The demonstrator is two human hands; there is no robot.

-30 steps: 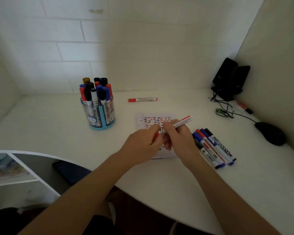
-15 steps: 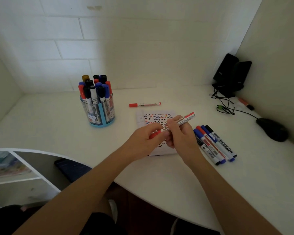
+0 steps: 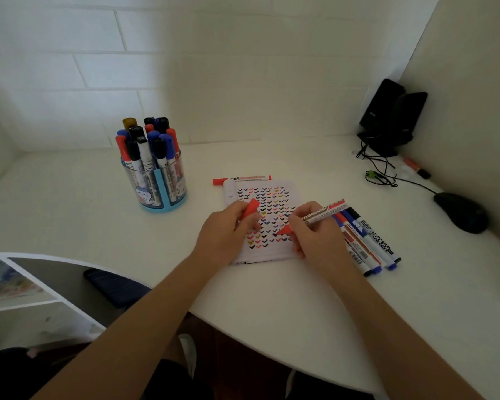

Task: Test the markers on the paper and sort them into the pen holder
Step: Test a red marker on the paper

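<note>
My right hand [image 3: 312, 235] grips an uncapped red marker [image 3: 324, 212] with its tip down on the paper [image 3: 272, 197], which is covered in coloured tick marks. Over the paper's left side, my left hand [image 3: 228, 232] pinches the marker's red cap [image 3: 250, 208]. Several capped markers [image 3: 367, 243] lie side by side just right of the paper. Another red marker [image 3: 241, 179] lies along the paper's far edge. The blue pen holder [image 3: 156, 183], full of markers, stands at the back left.
A black mouse [image 3: 461, 212] with its cable [image 3: 378, 177] sits at the right, and black speakers [image 3: 393, 116] stand in the back right corner. An orange marker [image 3: 416, 168] lies by the right wall. The desk's curved front edge runs below my arms.
The two hands have pulled apart: the cap came off in my left hand, and my right hand has swung the marker's tip down onto the paper.
</note>
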